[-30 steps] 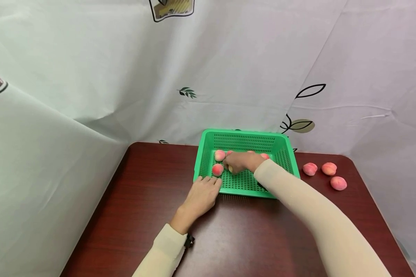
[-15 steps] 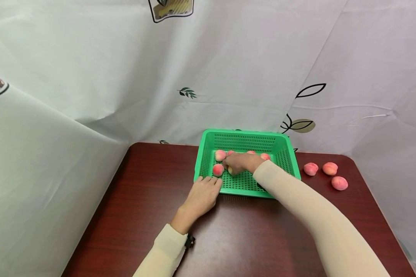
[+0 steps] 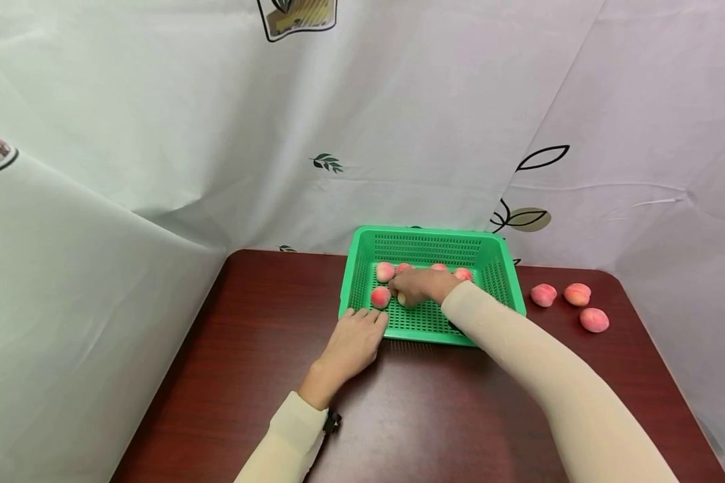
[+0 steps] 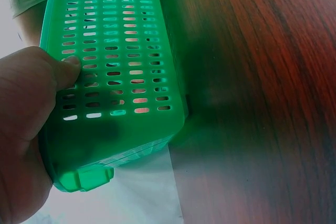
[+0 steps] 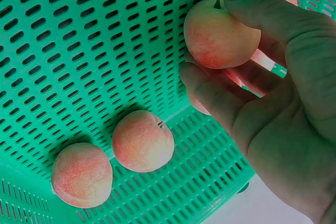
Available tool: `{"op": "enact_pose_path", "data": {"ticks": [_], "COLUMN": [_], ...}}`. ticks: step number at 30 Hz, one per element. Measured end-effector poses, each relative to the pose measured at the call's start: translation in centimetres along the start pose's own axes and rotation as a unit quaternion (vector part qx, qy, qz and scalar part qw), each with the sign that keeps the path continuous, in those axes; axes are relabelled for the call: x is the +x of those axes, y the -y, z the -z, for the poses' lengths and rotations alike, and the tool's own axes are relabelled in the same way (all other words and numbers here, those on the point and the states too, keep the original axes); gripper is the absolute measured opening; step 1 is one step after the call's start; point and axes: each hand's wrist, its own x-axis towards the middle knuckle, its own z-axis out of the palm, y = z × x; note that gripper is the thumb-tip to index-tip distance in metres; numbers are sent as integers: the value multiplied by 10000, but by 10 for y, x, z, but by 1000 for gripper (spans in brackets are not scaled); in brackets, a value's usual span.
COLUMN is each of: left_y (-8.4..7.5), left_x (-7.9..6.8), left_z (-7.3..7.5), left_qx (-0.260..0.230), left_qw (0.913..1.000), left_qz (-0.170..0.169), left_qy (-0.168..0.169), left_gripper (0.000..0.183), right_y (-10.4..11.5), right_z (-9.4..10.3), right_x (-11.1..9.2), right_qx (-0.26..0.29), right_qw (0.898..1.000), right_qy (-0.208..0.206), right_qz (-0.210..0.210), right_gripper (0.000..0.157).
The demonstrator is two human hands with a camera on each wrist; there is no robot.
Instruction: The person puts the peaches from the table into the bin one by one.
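A green plastic basket (image 3: pixel 419 331) with slotted walls sits at the back of the table. My left hand (image 3: pixel 352 343) grips its near rim by the left corner; in the left wrist view the thumb (image 4: pixel 68 71) presses the slotted outer wall. Inside the basket, my right hand (image 3: pixel 419 284) holds a peach (image 5: pixel 221 35) between thumb and fingers, low over the slotted floor. Left of that hand lie a pale pink peach (image 3: pixel 384 272) and a redder peach (image 3: pixel 380 297). Several more, such as this peach (image 3: pixel 462 274), sit along the back, partly hidden by the hand.
Three loose peaches lie on the dark red table (image 3: pixel 266 322) right of the basket: a left peach (image 3: pixel 543 295), a back peach (image 3: pixel 576 294) and a front peach (image 3: pixel 595 320). White printed cloth (image 3: pixel 399 134) hangs behind the table and along its sides.
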Motion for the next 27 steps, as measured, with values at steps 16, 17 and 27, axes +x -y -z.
{"op": "enact_pose_path", "data": {"ticks": [16,17,27], "left_y": [0,0,0], "left_x": [-1,-1,0], "left_z": [-2,-3,-1], "left_qx": [10,10,19], "left_qw": [10000,10000,10000], "left_qz": [-9,-7,-6], "left_qy": [-90,-84,-97], "left_gripper": [16,16,17], "right_y": [0,0,1], "right_z": [3,3,7], "right_x": [-1,-1,-9], "right_qx": [71,59,167], "right_qw": [10000,9999,9994], "right_qy": [-51,-79,-296], "right_qz": [24,23,-96], "right_gripper": [22,25,50]}}
